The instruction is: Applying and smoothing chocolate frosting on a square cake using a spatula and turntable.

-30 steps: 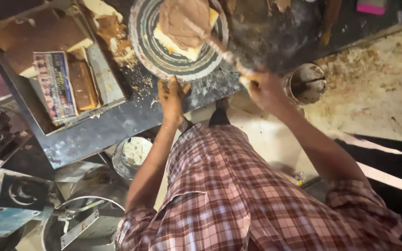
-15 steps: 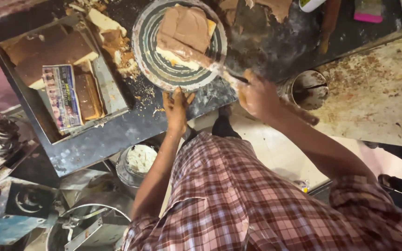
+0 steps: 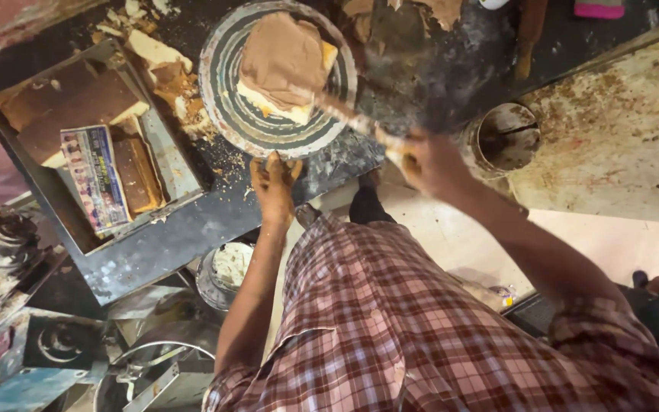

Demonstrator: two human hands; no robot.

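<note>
Right hand: your right hand point(image 3: 430, 162) was closed round a palette knife point(image 3: 345, 114), blade on the cake.
Left hand: your left hand point(image 3: 274, 183) touched the turntable point(image 3: 226, 114) rim, fingers spread, gripping nothing.
Cake: brown-iced cake point(image 3: 284, 65) sat top centre of frame.

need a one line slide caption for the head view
Right hand spreads brown icing with a palette knife over a square cake while the left hand touches the turntable.

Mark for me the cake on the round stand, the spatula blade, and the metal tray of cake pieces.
cake point(image 3: 282, 65), head view, on its brown frosted top.
spatula point(image 3: 345, 116), head view, on the middle of the blurred blade.
tray point(image 3: 168, 156), head view, on its bare right inner wall.
</note>
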